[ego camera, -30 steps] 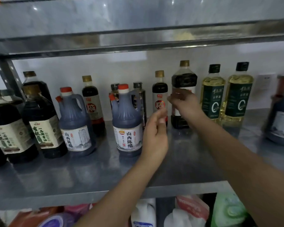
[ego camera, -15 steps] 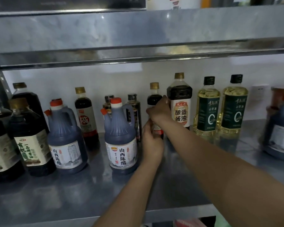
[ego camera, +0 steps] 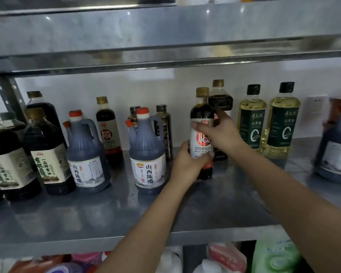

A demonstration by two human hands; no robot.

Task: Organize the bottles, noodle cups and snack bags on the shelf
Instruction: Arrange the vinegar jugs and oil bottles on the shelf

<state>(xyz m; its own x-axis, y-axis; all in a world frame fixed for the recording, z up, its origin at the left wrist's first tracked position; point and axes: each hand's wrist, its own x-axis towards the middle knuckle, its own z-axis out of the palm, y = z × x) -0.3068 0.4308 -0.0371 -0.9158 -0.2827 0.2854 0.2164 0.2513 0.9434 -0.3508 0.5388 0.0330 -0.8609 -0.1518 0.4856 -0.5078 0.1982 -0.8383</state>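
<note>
**Item:** small soy sauce bottle (ego camera: 201, 113), with dark liquid, a gold cap and a white label.

**Location:** on the steel shelf (ego camera: 126, 213), upright, just in front of a taller dark bottle (ego camera: 220, 101). It stands between the vinegar jug (ego camera: 148, 152) and the oil bottles (ego camera: 251, 119). Its base is at or just above the shelf; contact cannot be told.

**Hold:** the left hand (ego camera: 185, 166) wraps the lower body. The right hand (ego camera: 222, 134) grips the label band, with its fingers across the front.

**Handling (judged):**
- It looks nearly full, so it is probably weighty for its size.
- The wall looks rigid, though glass or plastic cannot be told.
- The surface is smooth, and the label likely gives better grip than the bare shoulder.

**Best hold:** round the labelled waist with the second hand low, not by the cap.
</note>
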